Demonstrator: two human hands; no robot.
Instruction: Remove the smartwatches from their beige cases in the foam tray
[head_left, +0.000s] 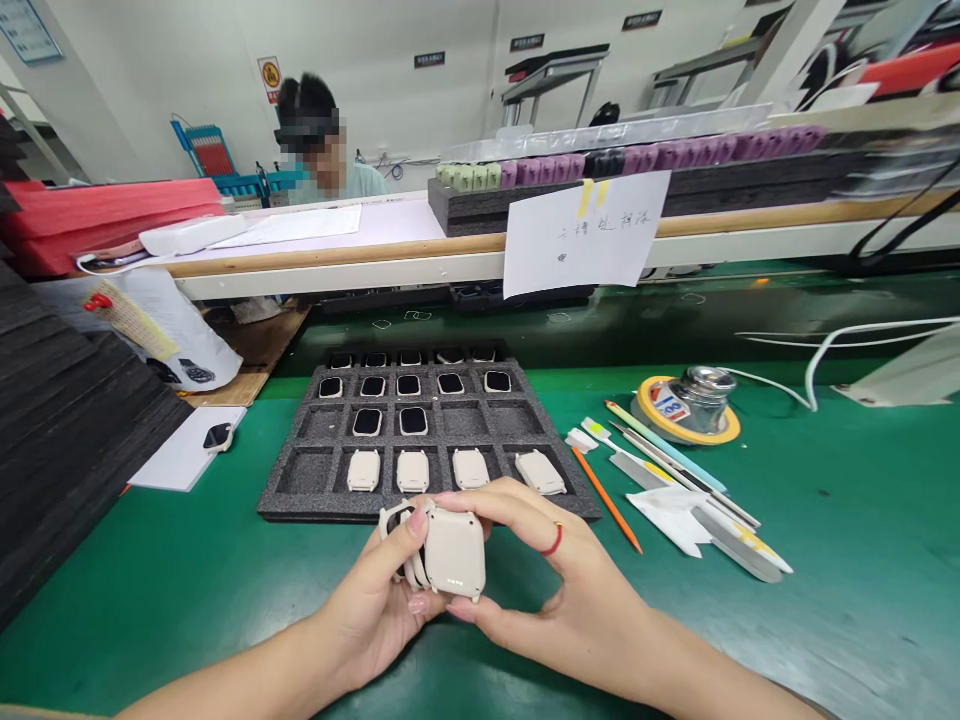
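Just in front of the foam tray, my left hand [381, 610] is closed round a few beige smartwatch bodies [406, 535] stacked on edge. The thumb and fingers of my right hand [559, 580] grip the outermost smartwatch body [457, 555] by its top and bottom edges, its back facing me. That one touches the others in the left hand. Behind both hands lies a dark grey foam tray [316, 423] with compartments. Its nearest row holds several watch bodies [364, 470] back side up; farther rows hold watch bodies [409, 384] with black screens up.
Right of the tray lie an orange stick [609, 502], tweezers, brushes, white wipes [667, 515] and a tape roll [722, 428] with a metal-topped bottle. One watch [218, 437] rests on a white pad at left, beside stacked black foam [67, 420]. A person [326, 150] sits beyond the shelf.
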